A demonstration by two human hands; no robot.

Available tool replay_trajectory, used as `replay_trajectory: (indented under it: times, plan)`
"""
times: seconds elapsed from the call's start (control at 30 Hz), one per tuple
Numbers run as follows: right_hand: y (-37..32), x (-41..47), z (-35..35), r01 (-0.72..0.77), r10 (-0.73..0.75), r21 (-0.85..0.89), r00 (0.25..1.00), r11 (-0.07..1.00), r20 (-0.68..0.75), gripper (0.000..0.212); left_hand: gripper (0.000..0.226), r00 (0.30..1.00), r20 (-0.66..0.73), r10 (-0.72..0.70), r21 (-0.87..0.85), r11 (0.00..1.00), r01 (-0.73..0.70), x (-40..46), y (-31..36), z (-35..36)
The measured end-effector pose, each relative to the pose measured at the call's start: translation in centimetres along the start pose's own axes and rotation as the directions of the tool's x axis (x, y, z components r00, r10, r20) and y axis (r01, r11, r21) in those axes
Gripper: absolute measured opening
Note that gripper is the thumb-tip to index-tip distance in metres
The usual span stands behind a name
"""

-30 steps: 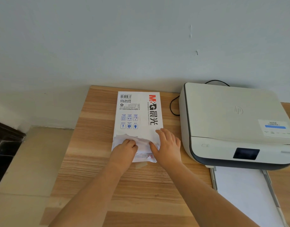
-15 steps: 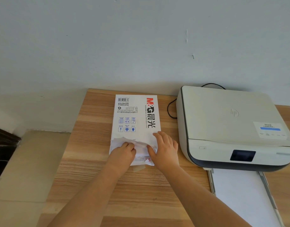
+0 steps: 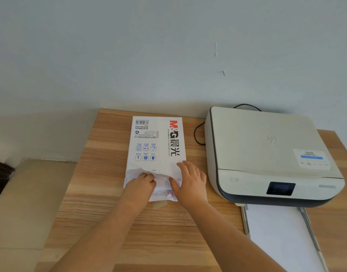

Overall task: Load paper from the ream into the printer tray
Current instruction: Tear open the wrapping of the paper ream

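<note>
A white paper ream (image 3: 157,142) with red and black print lies lengthwise on the wooden table, its near end torn open. My left hand (image 3: 142,184) reaches into that torn end, fingers curled on the paper inside. My right hand (image 3: 190,181) lies flat on the ream's near right corner, fingers spread on the wrapper. To the right stands a white printer (image 3: 266,154). Its tray (image 3: 245,218) is pulled out toward me and holds white sheets.
The wooden table (image 3: 102,173) stands against a pale wall. A black cable (image 3: 198,134) loops between ream and printer. A scrap of clear tape (image 3: 159,204) lies at the ream's near end. Beige floor and a dark object lie off the table's left edge.
The view has drifted slightly. My left hand's fingers have pushed a little further into the torn end; my right hand stays pressed on the ream's corner.
</note>
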State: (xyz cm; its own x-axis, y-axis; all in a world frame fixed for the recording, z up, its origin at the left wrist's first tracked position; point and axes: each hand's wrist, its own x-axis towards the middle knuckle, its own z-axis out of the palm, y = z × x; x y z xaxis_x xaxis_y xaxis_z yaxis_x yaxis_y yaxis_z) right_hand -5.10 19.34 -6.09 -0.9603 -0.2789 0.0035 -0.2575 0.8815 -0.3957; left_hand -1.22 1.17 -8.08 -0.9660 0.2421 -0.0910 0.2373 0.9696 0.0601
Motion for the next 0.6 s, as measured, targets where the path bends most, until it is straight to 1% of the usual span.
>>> replay_trajectory:
  times: [0.2,0.43,0.6]
  plan:
    - [0.2,-0.11,-0.13,0.001,-0.001,-0.003,1.0,1.0,0.012,0.053,0.043,0.999,0.027,-0.022,-0.006,1.0,0.022,0.35,-0.33,0.42]
    - [0.2,-0.1,-0.11,0.007,-0.007,-0.007,1.0,1.0,0.008,0.052,0.043,1.0,0.024,0.002,-0.034,0.999,-0.001,0.36,-0.44,0.19]
    - [0.27,-0.09,-0.06,0.013,-0.013,-0.004,1.0,1.0,-0.003,0.051,0.043,0.999,0.038,-0.001,-0.006,1.0,0.001,0.23,-0.24,-0.01]
